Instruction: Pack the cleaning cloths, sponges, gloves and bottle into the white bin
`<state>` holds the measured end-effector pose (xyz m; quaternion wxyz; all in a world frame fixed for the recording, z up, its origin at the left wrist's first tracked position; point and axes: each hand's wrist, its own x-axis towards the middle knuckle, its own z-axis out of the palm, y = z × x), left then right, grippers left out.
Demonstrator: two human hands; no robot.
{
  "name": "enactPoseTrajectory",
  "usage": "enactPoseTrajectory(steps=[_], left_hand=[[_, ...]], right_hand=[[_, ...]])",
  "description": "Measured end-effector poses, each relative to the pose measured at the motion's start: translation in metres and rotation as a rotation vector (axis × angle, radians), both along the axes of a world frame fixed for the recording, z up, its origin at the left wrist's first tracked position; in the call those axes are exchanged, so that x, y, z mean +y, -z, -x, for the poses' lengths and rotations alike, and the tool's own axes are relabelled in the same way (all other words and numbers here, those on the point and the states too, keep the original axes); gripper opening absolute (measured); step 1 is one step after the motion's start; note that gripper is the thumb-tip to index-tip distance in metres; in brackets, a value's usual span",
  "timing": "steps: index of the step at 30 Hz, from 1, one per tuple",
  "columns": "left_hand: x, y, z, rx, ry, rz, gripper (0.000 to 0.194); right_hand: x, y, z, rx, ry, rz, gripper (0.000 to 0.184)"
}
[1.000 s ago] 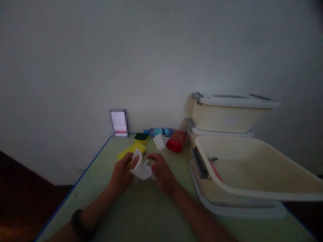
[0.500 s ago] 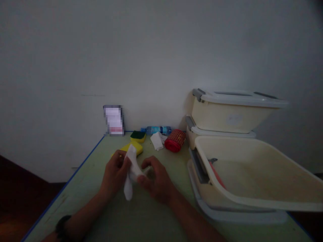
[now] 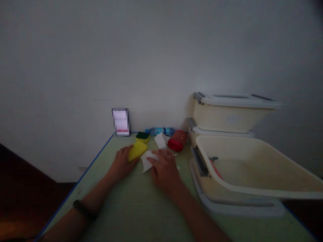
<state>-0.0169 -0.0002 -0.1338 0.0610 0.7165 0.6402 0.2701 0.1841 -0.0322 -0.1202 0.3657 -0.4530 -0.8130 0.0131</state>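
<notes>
My left hand (image 3: 123,163) grips the near left side of a yellow sponge (image 3: 137,151), thumb along its front edge and fingers over the top. Just right of it, a thin white tissue (image 3: 147,161) lies on the table under the fingers of my right hand (image 3: 165,171). Those fingers are bent down over it and hide its right part. Behind the yellow sponge sits another sponge (image 3: 143,137), yellow with a dark green top. A folded white piece (image 3: 160,140), tissue or cloth, rests beyond my right hand.
A red patterned roll (image 3: 178,140) and a plastic bottle (image 3: 162,131) lie at the back by the wall. A phone-like screen (image 3: 121,122) stands at the back left. On the right are stacked cream bins (image 3: 227,117) and an open bin (image 3: 252,193) with a reddish object (image 3: 216,170) inside.
The white tissue has come down from between both hands onto the table, under my right hand. My left hand has let go of it and taken hold of the yellow sponge.
</notes>
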Motion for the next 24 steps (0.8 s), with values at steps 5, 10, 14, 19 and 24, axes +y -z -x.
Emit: enactPoseTrajectory(steps=[5,10,14,19,24], left_hand=[[-0.007,-0.022,-0.017,-0.314,-0.114,0.045,0.061],[-0.019,-0.033,-0.037,-0.571,-0.079,0.034,0.056],[-0.021,-0.025,-0.037,-0.497,-0.002,0.039,0.056],[-0.012,-0.018,-0.029,-0.354,0.067,-0.140,0.049],[-0.019,-0.017,-0.035,-0.302,0.300,-0.357,0.053]], right_hand=[[-0.003,0.010,0.010,-0.090,0.053,0.182,0.047],[0.005,0.010,0.002,0.004,0.153,0.146,0.053],[0.005,0.003,0.001,0.159,0.080,0.111,0.052],[0.004,0.004,0.005,0.383,-0.077,0.107,0.059],[0.004,0.003,0.007,0.792,-0.150,0.369,0.048]])
